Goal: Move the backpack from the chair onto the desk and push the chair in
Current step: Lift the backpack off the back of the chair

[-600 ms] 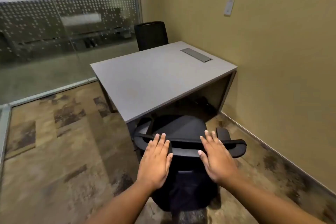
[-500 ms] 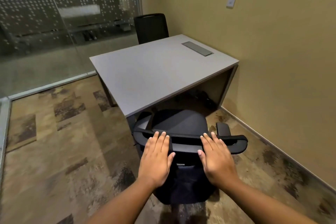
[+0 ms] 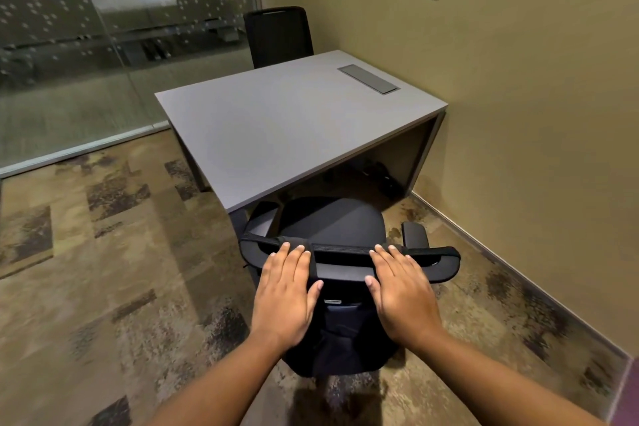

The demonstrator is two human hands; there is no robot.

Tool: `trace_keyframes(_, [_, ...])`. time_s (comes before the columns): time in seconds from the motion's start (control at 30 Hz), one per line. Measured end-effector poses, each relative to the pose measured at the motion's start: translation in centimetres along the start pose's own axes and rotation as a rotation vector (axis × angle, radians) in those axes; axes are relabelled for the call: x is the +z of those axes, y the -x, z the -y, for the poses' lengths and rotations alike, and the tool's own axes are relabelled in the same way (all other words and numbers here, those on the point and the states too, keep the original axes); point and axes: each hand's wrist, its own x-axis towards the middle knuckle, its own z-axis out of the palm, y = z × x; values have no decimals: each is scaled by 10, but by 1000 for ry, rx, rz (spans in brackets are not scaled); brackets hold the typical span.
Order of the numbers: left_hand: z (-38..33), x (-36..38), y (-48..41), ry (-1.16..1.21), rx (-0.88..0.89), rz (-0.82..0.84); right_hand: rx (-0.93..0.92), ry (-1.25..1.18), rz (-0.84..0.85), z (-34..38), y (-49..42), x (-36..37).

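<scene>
A black office chair (image 3: 332,221) stands at the near edge of the grey desk (image 3: 294,124), with the front of its seat just under the desktop. Both palms lie flat on top of its backrest with fingers straight: my left hand (image 3: 287,290) on the left part, my right hand (image 3: 401,290) on the right part. A black strap (image 3: 342,247) runs along the top of the backrest at my fingertips. Below my hands a dark fabric mass (image 3: 342,339) hangs behind the backrest; I cannot tell whether it is the backpack. The desktop carries nothing loose.
A second black chair (image 3: 278,34) stands at the desk's far side. A grey cable hatch (image 3: 368,78) is set into the desktop. The tan wall (image 3: 518,114) runs close along the right, a glass partition (image 3: 103,45) along the left. Patterned carpet (image 3: 121,270) covers the floor.
The view has dipped and come a little nearer to the desk. Both hands have stayed flat on the backrest, and the chair has barely shifted.
</scene>
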Motion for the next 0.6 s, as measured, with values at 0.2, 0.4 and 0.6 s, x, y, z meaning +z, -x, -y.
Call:
trace_keyframes(0.2, [-7,0,-1,0,-34,7,-7,-3,-8,-1,0,0])
trace_keyframes(0.4, [-11,-5,10,313,-138,-108,-18,-17,-26,-4,-1,1])
trace_keyframes(0.6, [-17,-10,33,591,-561,-296,-17,-5,-20,-6,-1,2])
